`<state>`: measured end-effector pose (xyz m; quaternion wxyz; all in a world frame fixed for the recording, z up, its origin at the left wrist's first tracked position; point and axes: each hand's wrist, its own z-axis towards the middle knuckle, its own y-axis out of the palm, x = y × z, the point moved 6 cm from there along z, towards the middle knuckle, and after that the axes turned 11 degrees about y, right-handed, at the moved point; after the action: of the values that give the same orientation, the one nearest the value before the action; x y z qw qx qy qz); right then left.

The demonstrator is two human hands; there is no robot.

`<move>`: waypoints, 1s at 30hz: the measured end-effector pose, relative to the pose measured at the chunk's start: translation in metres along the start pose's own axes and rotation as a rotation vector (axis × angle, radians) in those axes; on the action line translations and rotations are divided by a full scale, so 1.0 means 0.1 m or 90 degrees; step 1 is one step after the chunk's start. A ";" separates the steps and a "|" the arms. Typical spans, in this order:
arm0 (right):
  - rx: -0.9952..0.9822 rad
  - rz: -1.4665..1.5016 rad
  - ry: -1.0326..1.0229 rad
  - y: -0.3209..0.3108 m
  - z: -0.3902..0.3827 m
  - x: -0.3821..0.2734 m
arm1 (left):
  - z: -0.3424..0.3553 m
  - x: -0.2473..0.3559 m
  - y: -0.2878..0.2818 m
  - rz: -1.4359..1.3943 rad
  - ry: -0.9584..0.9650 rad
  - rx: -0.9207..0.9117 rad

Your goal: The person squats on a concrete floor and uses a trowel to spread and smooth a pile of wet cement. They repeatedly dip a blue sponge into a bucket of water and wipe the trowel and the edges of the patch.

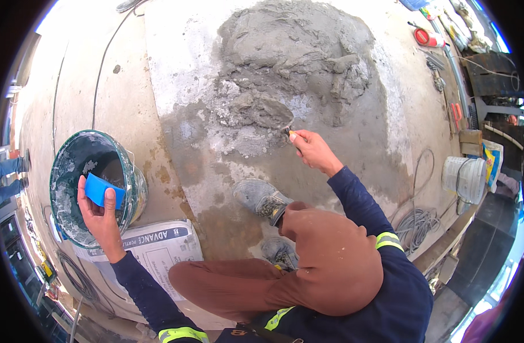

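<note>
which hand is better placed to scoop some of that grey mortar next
Right, most likely: the right hand grips a trowel at the mortar heap's near edge. The left hand is over by the dark green bucket, holding a curved blue piece.

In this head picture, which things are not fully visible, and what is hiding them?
Head view, all:
Tool: handle mostly hidden by the right hand, blade by mortar.
Bucket: bottom partly behind the blue piece and left hand, contents too shadowed to identify.
Sack: partly covered by the leg.
Bystander: cut off by the left rim.
</note>
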<state>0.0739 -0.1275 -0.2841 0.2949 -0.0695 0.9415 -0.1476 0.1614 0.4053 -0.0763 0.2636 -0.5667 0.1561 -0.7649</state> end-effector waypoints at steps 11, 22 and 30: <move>-0.067 0.120 0.126 0.05 0.06 0.08 | -0.05 0.06 -0.01 0.007 -0.014 0.020; 0.040 0.138 0.087 -0.06 0.33 -0.03 | -0.05 0.16 0.04 0.024 0.016 0.031; 0.167 -0.209 -0.198 -0.19 0.16 -0.33 | -0.10 0.14 -0.01 0.057 0.034 0.032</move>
<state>0.1113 -0.1421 -0.2729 0.4144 -0.2043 0.8339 -0.3019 0.1488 0.3980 -0.0679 0.3077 -0.5317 0.1690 -0.7707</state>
